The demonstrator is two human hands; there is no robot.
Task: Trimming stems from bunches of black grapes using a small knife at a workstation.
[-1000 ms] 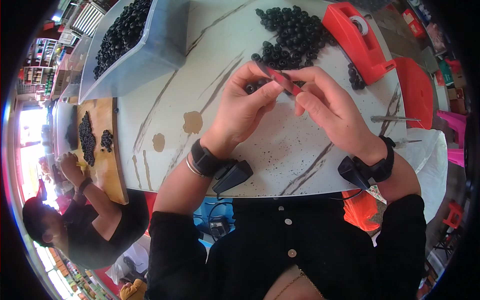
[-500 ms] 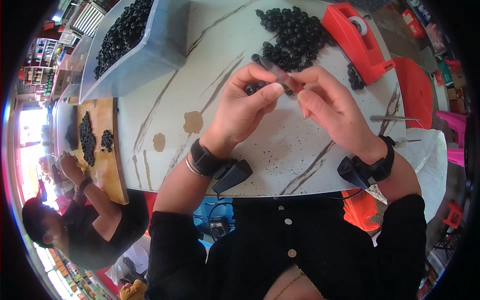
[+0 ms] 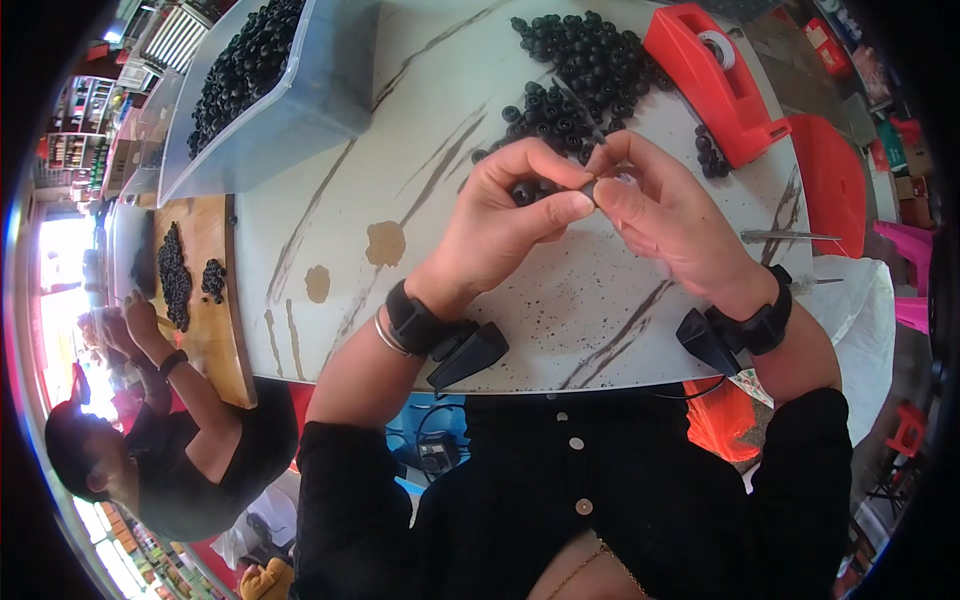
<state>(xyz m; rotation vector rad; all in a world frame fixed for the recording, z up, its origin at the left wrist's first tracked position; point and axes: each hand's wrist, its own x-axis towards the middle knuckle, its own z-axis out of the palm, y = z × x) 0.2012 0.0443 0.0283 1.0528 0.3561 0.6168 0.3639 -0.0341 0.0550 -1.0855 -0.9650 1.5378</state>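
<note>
My left hand (image 3: 510, 220) is closed in a pinch, with a few round black beads (image 3: 523, 192) tucked in its curled fingers. Its thumb and index fingertips meet the fingertips of my right hand (image 3: 665, 205) at a small dark bead (image 3: 589, 188), mostly covered by them. From my right hand, closed too, a thin dark pointed tool (image 3: 582, 108) slants up and away; its exact kind is unclear. Just beyond both hands spreads a loose pile of black beads (image 3: 590, 65) on the white marbled table (image 3: 440, 130).
A clear plastic bin (image 3: 330, 110) of black beads stands at far left. A red tape dispenser (image 3: 710, 90) sits at far right, near a thin metal tool (image 3: 790, 237). At left, another person (image 3: 190, 420) works at a wooden board (image 3: 215, 330) holding beads.
The tool in my right hand has swung from lying across my fingertips to pointing away over the pile. Both hands have shifted slightly nearer, and a dark bead now shows between the fingertips.
</note>
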